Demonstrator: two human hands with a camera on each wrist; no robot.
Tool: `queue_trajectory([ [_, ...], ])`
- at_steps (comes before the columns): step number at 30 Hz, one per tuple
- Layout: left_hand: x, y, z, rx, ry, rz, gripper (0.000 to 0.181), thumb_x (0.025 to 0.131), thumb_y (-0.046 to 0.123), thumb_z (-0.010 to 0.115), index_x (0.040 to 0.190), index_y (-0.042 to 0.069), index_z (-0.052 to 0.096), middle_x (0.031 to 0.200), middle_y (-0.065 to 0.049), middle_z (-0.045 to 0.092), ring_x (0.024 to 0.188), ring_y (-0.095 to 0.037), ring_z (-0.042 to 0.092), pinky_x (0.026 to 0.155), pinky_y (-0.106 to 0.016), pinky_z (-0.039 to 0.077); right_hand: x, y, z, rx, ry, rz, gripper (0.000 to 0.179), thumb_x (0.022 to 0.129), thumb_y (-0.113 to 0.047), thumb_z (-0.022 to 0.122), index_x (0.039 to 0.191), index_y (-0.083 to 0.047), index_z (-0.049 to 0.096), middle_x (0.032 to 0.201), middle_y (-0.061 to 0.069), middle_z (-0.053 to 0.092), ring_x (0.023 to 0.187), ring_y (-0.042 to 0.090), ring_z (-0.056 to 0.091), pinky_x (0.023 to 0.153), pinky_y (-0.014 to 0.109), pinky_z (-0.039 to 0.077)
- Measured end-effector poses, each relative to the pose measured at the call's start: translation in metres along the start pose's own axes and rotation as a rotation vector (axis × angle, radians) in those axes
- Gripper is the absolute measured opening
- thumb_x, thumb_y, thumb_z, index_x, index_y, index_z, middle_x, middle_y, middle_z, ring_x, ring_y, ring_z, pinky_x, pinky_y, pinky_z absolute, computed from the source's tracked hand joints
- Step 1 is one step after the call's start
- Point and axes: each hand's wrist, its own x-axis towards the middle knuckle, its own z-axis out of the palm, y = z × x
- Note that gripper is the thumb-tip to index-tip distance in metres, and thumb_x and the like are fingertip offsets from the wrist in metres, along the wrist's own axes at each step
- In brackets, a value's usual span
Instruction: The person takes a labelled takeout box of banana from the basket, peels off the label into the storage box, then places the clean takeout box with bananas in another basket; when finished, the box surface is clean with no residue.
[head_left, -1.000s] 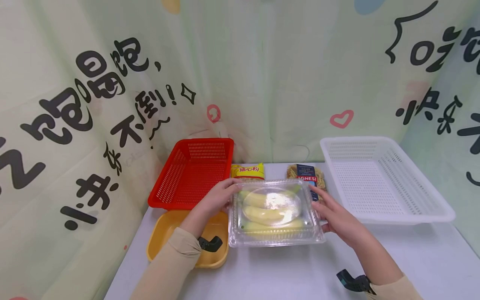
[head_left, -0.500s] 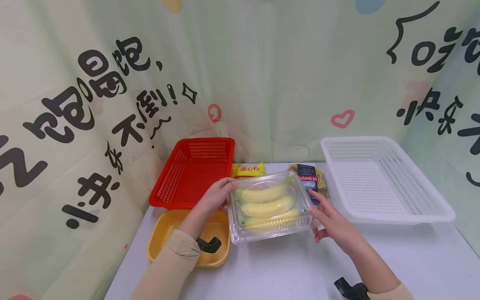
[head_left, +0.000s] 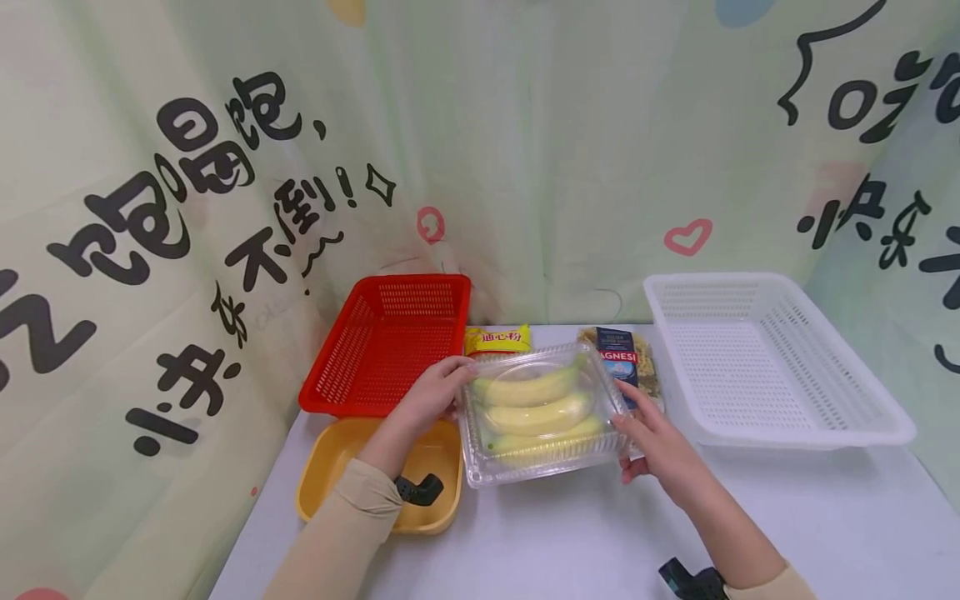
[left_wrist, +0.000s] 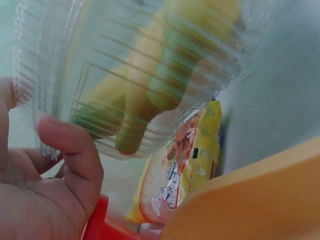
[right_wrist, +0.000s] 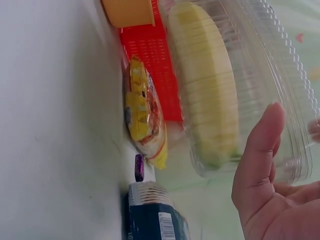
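A clear plastic clamshell box [head_left: 480, 475] with several yellow bananas [head_left: 536, 390] inside is held up over the table, its lid down. My left hand [head_left: 431, 396] pinches the rim at the box's left end; in the left wrist view the thumb [left_wrist: 60, 131] lies against the flange. At the opposite end, my right hand [head_left: 660, 442] holds the corner, its thumb [right_wrist: 265, 130] on the near side and other fingers partly hidden behind the rim. The box is turned slightly, its right end farther from me. Green banana tips [left_wrist: 95, 122] show through the ribbed wall.
A red perforated basket [head_left: 382, 358] stands back left, with a yellow-orange tub [head_left: 435, 521] before it. Behind the box are a yellow pasta bag [head_left: 498, 339] and an AGNESI pasta bag [head_left: 618, 358]. A white basket [head_left: 780, 437] sits at right; a printed curtain [head_left: 570, 167] hangs behind.
The box has turned counterclockwise, its right end shifting left and away from me. My right hand has moved slightly left with it; the left hand keeps nearly the same place.
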Motion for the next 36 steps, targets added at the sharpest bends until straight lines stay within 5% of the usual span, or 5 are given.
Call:
queue_trajectory([
  [7,-0.001,0.007,-0.003,0.094,-0.028,-0.033,0.046,0.095,0.050,0.058,0.134,0.027,0.055,0.112,-0.009,0.063,0.071,-0.021,0.060,0.064,-0.037,0.056,0.003,0.000,0.000,0.077,0.013,-0.015,0.061,0.104,-0.028,0.046,0.157,-0.028,0.018,0.113,0.020,0.045,0.063,0.023,0.061,0.060,0.036,0.059],
  [12,0.003,0.016,-0.010,0.179,-0.057,-0.042,0.052,0.092,0.057,0.058,0.138,0.033,0.053,0.121,-0.004,0.061,0.094,-0.025,0.060,0.086,-0.049,0.057,0.004,-0.001,-0.004,0.098,0.019,-0.011,0.060,0.103,-0.025,0.044,0.157,-0.027,0.018,0.128,0.022,0.040,0.067,0.025,0.062,0.060,0.036,0.059],
  [21,0.014,0.027,-0.018,0.249,-0.223,-0.018,0.058,0.092,0.063,0.053,0.142,0.034,0.051,0.136,0.004,0.054,0.124,-0.021,0.050,0.104,-0.043,0.049,0.003,-0.002,-0.010,0.145,-0.001,-0.010,0.057,0.104,-0.025,0.041,0.158,-0.022,0.021,0.150,0.023,0.025,0.074,0.025,0.061,0.060,0.034,0.059],
  [28,0.021,0.031,-0.010,0.149,-0.437,-0.080,0.051,0.092,0.066,0.050,0.132,0.035,0.055,0.116,-0.010,0.067,0.094,-0.031,0.070,0.081,-0.042,0.060,0.005,-0.004,-0.011,0.149,-0.009,-0.020,0.058,0.104,-0.027,0.042,0.158,-0.022,0.021,0.151,0.023,0.025,0.076,0.023,0.061,0.061,0.033,0.060],
  [36,0.027,0.028,-0.007,0.008,-0.548,-0.080,0.051,0.093,0.057,0.054,0.139,0.034,0.052,0.125,-0.009,0.063,0.101,-0.027,0.069,0.086,-0.039,0.059,0.006,-0.005,-0.013,0.153,-0.018,-0.032,0.058,0.104,-0.026,0.042,0.158,-0.018,0.021,0.155,0.023,0.019,0.077,0.025,0.061,0.061,0.034,0.060],
])
